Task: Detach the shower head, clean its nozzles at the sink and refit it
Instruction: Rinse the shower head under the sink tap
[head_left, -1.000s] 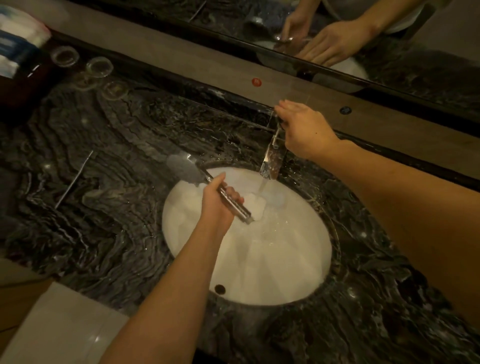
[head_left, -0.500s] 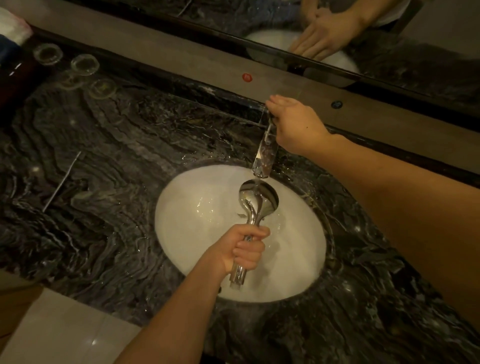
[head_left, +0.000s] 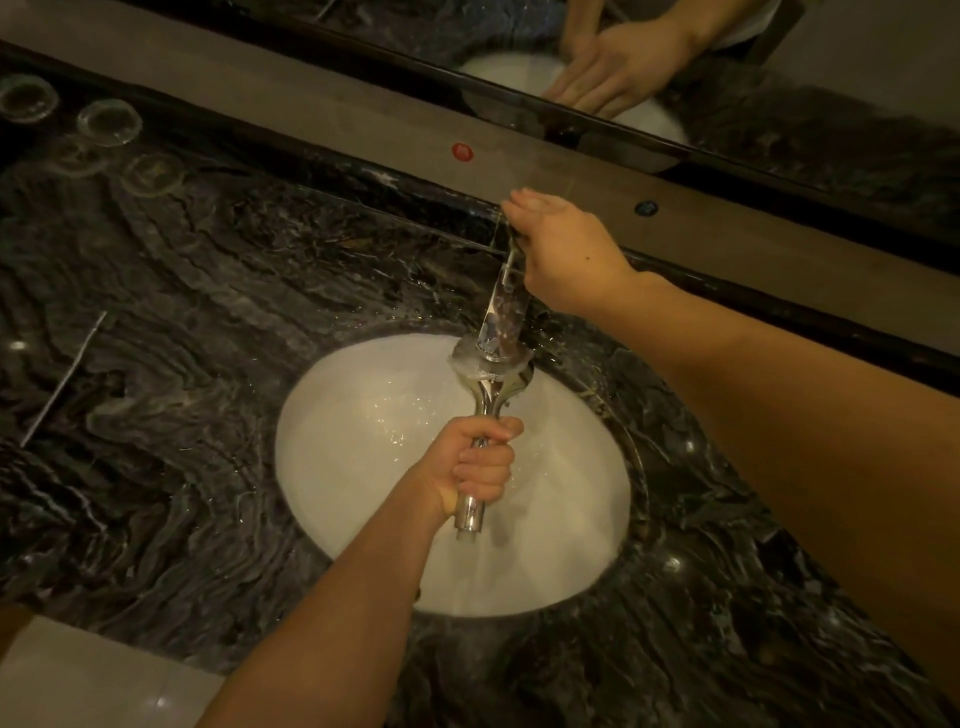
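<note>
The desk (head_left: 218, 364) fills most of the frame, a slab of dark polished marble with wavy grey and white veins and small glints of light. Along the top runs a plain matte ledge (head_left: 291, 98) in a brownish tone, and above it a mirror (head_left: 831, 78) in the upper right shows the reflected hand over the pale bowl.

Set into the desk at lower centre is the sink (head_left: 363, 467), a smooth white oval basin with water droplets sparkling on its inner wall.

The faucet (head_left: 504, 306) slants down from the back edge toward the basin, a narrow, glossy, flat-sided spout. The right hand (head_left: 566, 249), in the upper centre, rests over the faucet's top end with fingers extended toward the left; whether they grip it cannot be told.

The shower head (head_left: 491, 374) is over the sink, just under the faucet's mouth. It is chrome, with a round disc head that tapers into a slim cylindrical handle. The left hand (head_left: 478, 462), at centre, is clamped in a fist round that handle, whose open end sticks out below the fist.

In the upper left stand several clear round glass pieces (head_left: 109, 122). On the ledge sit a small red dot (head_left: 462, 151) and a small dark dot (head_left: 646, 208).
</note>
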